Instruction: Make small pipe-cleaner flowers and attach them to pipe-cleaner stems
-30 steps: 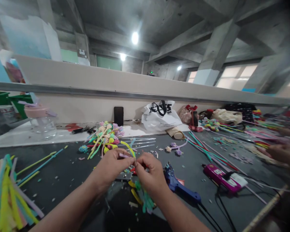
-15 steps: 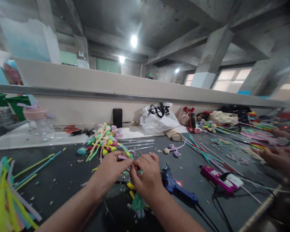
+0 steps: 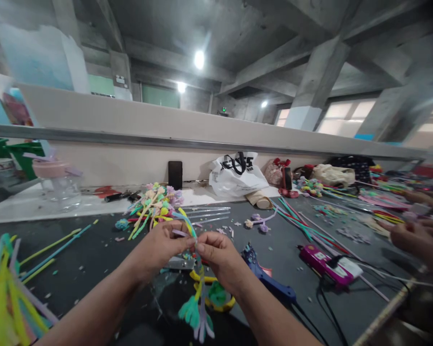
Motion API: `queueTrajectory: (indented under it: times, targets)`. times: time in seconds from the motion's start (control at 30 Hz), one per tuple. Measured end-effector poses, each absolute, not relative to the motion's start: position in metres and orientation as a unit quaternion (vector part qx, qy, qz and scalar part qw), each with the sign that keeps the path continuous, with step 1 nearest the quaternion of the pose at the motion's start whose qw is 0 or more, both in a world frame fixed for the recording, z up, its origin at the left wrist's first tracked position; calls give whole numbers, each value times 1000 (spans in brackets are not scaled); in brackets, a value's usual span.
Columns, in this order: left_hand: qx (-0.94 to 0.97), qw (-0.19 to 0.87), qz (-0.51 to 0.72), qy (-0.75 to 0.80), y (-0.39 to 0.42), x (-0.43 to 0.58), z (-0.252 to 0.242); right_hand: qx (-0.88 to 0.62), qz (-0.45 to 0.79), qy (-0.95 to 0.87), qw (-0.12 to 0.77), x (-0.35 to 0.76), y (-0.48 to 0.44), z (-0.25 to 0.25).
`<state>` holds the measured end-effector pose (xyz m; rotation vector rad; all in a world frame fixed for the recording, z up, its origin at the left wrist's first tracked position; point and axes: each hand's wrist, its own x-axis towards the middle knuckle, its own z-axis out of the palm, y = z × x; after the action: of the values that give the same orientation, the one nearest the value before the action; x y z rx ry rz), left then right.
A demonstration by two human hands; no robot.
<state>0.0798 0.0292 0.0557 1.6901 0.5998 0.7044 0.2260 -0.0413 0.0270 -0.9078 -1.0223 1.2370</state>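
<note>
A: Any lettering readable?

B: Only black print on the white plastic bag (image 3: pixel 238 175) against the back wall, too blurred to spell out. Nothing legible on the pink device (image 3: pixel 323 262) or the blue glue gun (image 3: pixel 265 278).

A: And between the fingers?

B: Pinching a bundle of pipe cleaners (image 3: pixel 197 288): yellow, teal, lilac and green fuzzy stems, curling up above the knuckles and hanging down below, ending in a teal tuft and splayed lilac tips.

A: Left hand (image 3: pixel 159 247)?

B: Closing thumb and forefinger on a short lilac stem at the top of the bundle, other fingers curled.

A: Right hand (image 3: pixel 220 257)?

B: Clamping thumb against forefinger on the same bundle, just beside the left fingertips, nearly touching them. Bundle being held above the dark tabletop (image 3: pixel 94 259), in front of the chest.

A: Further out?

B: Lying beyond the hands, a heap of finished pipe-cleaner flowers (image 3: pixel 157 204); loose coloured stems (image 3: pixel 7 293) fanning at the left edge; a clear jar with pink lid (image 3: pixel 57 182) standing at the back left; another person's hands (image 3: pixel 414 238) reaching in at the right.
</note>
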Motion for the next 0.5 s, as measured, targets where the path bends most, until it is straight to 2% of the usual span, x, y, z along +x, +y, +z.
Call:
queueTrajectory:
  times: [0.17,0.3,0.4,0.5]
  targets:
    - [733,534,316,279,32,82,49,-456,467,-482,584,223,-36,24]
    - [721,506,315,354,30,89,42,-593,213,-578,519,218,-33,16]
    - [720,487,305,388,25,93,42,-615,6,-638,463,214,-35,10]
    - [720,471,308,406,23,94,43,-611,-116,-668,408,213,-37,6]
